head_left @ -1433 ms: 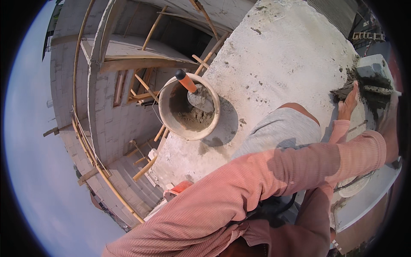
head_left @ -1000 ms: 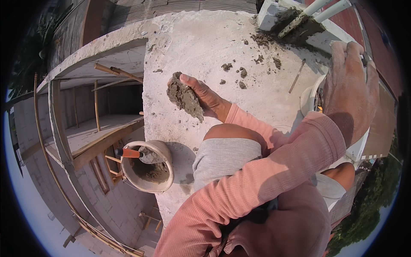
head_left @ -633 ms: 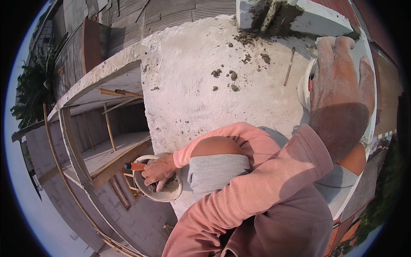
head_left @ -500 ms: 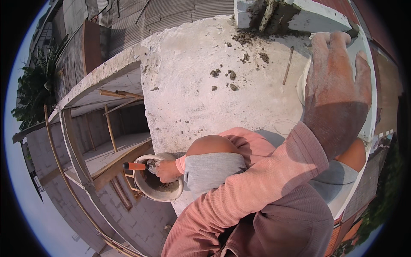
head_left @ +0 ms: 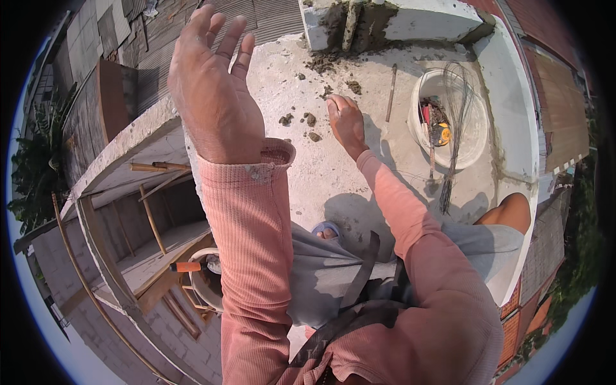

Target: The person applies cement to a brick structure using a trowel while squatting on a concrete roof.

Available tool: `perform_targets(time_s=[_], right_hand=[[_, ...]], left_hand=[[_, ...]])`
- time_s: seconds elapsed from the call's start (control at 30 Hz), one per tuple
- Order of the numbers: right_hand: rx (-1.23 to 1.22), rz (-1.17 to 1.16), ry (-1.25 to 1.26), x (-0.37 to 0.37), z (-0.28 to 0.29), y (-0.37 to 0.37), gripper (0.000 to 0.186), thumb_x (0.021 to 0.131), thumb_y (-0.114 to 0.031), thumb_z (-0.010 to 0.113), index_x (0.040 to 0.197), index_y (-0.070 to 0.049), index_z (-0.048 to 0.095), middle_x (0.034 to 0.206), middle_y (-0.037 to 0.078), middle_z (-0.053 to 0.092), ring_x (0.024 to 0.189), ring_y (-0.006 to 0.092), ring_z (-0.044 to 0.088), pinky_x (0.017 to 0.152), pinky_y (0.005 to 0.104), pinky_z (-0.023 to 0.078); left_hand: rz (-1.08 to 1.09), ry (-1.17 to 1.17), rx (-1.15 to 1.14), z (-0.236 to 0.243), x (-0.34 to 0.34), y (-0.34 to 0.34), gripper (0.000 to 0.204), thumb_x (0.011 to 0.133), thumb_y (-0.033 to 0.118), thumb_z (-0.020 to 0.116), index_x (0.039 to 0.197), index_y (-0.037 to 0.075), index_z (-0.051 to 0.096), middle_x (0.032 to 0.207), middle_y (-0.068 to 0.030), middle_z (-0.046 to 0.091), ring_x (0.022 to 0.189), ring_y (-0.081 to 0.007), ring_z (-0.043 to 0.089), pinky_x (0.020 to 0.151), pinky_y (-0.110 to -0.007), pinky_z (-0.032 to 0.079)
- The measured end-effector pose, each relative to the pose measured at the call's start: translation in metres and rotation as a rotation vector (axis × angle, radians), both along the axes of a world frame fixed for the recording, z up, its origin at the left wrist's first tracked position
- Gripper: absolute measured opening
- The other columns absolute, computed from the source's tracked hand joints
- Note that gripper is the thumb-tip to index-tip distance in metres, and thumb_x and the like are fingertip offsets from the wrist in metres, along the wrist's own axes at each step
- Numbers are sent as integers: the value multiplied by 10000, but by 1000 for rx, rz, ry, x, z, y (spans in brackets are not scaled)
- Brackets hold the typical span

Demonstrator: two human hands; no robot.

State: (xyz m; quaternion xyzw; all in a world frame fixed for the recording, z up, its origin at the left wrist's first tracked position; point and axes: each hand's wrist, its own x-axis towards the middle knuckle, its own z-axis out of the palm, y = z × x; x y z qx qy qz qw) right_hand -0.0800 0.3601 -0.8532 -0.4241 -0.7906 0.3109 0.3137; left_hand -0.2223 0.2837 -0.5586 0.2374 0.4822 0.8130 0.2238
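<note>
My left hand (head_left: 218, 90) is raised, its fingers spread and holding nothing. Down by the pale concrete surface, my right hand (head_left: 347, 125) has its fingers bent together beside crumbs of wet mortar (head_left: 326, 92); whether something sits between the fingertips is hidden. Several more grey mortar lumps (head_left: 310, 119) lie to its left. A bucket (head_left: 204, 292), partly covered by my left sleeve, stands at lower left, with the orange handle of a trowel (head_left: 185, 266) sticking out over its rim. Neither hand touches that tool.
A white bucket (head_left: 478, 138) at right holds a yellow tape measure (head_left: 443, 133) and other items, with a bundle of thin wires (head_left: 454, 147) across it. A thin rod (head_left: 391, 93) lies nearby. Low walls (head_left: 430, 27) bound the far and right sides; the slab drops off at left.
My crossed arms have come apart. One hand has left the trowel in the left bucket, the other has left the right-hand bucket. My left hand is now raised, my right at the mortar crumbs.
</note>
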Motion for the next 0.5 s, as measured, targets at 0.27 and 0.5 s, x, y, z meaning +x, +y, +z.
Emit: perform_targets(time_s=[0.27, 0.5], right_hand=[[225, -495, -347, -37, -63, 101, 398, 990, -235, 547, 1324, -19, 562, 1315, 180, 565, 1250, 382, 513, 1066, 471, 419], [189, -222, -187, -86, -52, 112, 415, 984, -250, 554, 1303, 16, 558, 1280, 227, 550, 1222, 417, 501, 1063, 486, 407]], left_hand=[[-24, -125, -81, -27, 5, 5, 429, 1043, 211, 504, 1389, -32, 432, 1387, -210, 442, 1268, -394, 518, 1066, -502, 484], [-36, -176, -101, -53, -6, -3, 441, 1036, 220, 536, 1386, -33, 450, 1384, -213, 442, 1280, -404, 508, 1087, -508, 470]])
